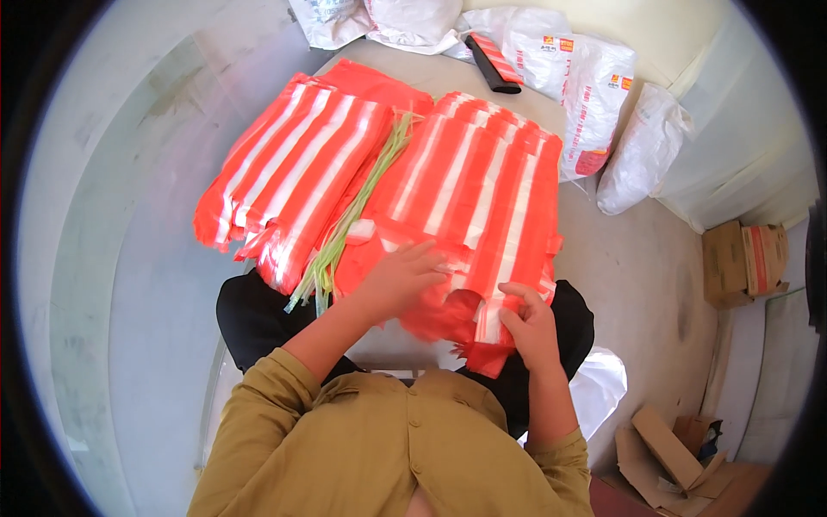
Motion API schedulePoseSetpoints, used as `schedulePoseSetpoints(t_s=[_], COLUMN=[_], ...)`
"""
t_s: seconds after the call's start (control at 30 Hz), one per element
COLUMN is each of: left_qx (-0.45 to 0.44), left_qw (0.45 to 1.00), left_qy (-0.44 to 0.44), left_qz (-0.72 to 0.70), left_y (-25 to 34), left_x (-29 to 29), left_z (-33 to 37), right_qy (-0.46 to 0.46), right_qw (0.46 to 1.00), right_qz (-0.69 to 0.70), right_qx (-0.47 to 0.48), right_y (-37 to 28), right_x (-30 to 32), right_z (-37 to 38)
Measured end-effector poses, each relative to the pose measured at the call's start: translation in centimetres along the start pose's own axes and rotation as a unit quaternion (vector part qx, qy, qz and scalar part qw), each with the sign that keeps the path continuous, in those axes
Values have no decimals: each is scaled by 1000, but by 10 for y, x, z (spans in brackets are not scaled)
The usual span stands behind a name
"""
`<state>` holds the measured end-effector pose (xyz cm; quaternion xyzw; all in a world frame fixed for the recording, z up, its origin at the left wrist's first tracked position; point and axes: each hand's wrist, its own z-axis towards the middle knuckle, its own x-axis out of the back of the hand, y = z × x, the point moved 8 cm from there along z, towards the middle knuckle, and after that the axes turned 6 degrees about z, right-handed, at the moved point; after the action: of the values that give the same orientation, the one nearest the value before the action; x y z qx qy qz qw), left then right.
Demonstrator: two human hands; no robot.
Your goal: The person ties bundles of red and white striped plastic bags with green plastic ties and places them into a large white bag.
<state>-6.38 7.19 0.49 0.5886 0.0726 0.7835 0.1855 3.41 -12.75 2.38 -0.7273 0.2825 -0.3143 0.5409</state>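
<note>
A thick stack of red-and-white striped plastic bags (482,172) lies in front of me, its near end over my lap. My left hand (403,277) rests on the stack's near part, fingers stretched out and slightly spread. Below it, a loose red flap of a bag (439,317) is blurred. At the near right corner, my right hand (530,326) touches the bag edge, with thumb and forefinger apart; its other fingers are partly hidden. A second striped stack (297,159) lies to the left. Between the stacks runs a bundle of thin yellow-green strips (366,191).
Several white woven sacks (594,103) line the back of the work surface. Nearby lies a black-and-red folded piece (494,65). Cardboard boxes (725,265) stand at the right, and opened cardboard (668,452) lies at the lower right. A pale wall (155,241) rises on the left.
</note>
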Motion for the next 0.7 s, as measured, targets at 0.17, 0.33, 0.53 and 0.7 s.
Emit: schedulePoseSetpoints(t_s=[0.17, 0.33, 0.53, 0.7], left_qx=[-9, 8, 12, 9], left_qw=[999, 999, 1000, 999], left_qy=[35, 36, 24, 37], left_qz=[5, 10, 7, -19], left_y=[4, 2, 4, 4], left_x=[-4, -6, -3, 0], left_z=[0, -1, 2, 2], right_qy=[-100, -172, -154, -122], right_qw=[993, 973, 982, 988], right_qz=[38, 115, 108, -77], right_qx=[39, -98, -36, 47], right_y=[3, 12, 10, 5], right_x=[-18, -42, -49, -55], right_z=[63, 95, 93, 96])
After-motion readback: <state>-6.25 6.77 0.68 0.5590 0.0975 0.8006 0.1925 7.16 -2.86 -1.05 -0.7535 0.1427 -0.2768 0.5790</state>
